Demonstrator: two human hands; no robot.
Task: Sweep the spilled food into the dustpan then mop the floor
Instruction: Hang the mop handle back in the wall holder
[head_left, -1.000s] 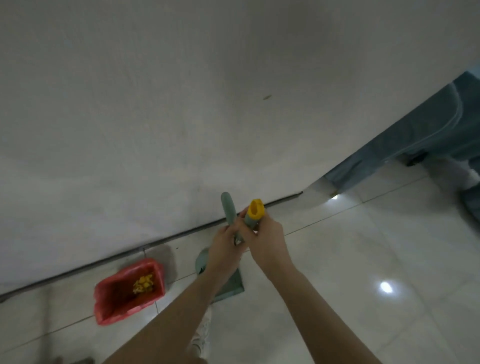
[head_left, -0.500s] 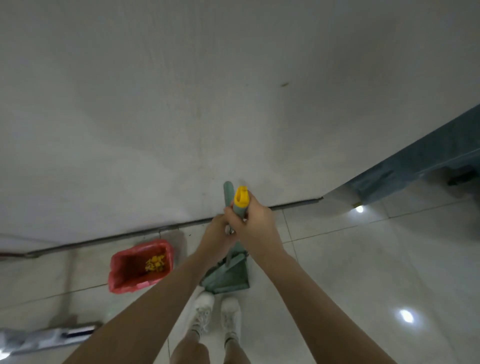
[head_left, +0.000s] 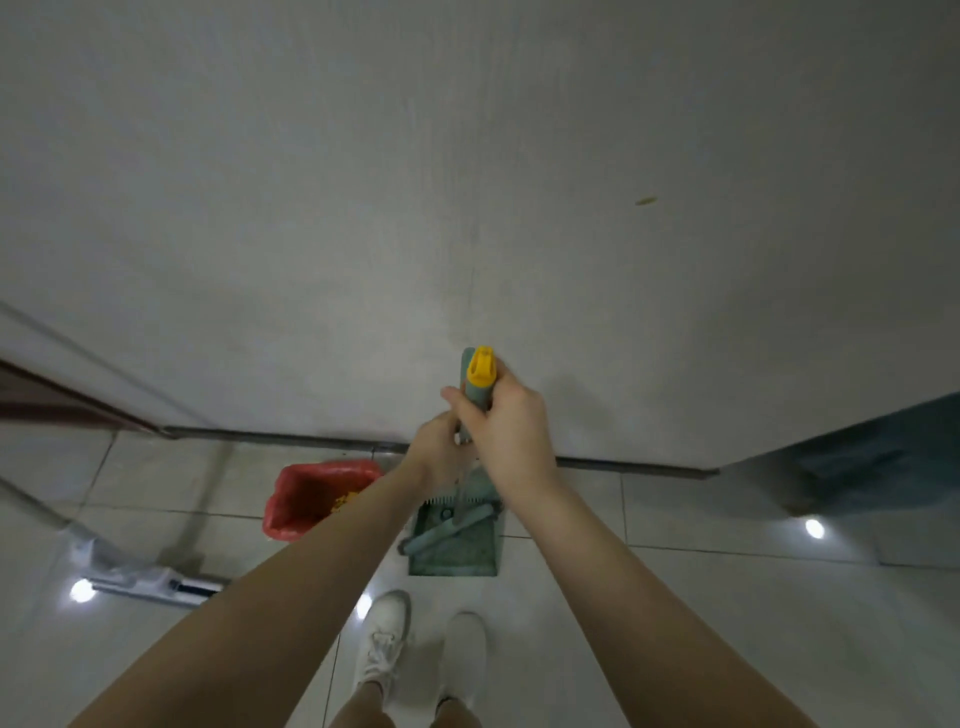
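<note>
My right hand (head_left: 511, 431) is closed around the green broom handle (head_left: 479, 392), just below its yellow cap. My left hand (head_left: 434, 460) grips lower down, beside it, on what looks like the dustpan's own green handle (head_left: 466, 357), whose tip shows behind the cap. The green dustpan (head_left: 457, 556) rests on the tiled floor near the wall, with the broom head (head_left: 447, 527) lying in it. To its left stands a red-lined bin (head_left: 291, 514) with yellow food pieces (head_left: 343, 501) inside.
A flat mop head (head_left: 156, 582) lies on the floor at the left, its pole (head_left: 36, 506) running up and left. A grey wall (head_left: 467, 208) fills the upper view. My white shoes (head_left: 382, 644) stand just behind the dustpan. A dark blue-grey object (head_left: 883, 452) sits at the right.
The view has swung down and left: the mop, my shoes and more floor now show. The bin and dustpan sit nearer the centre. Both hands have kept their hold on the handles.
</note>
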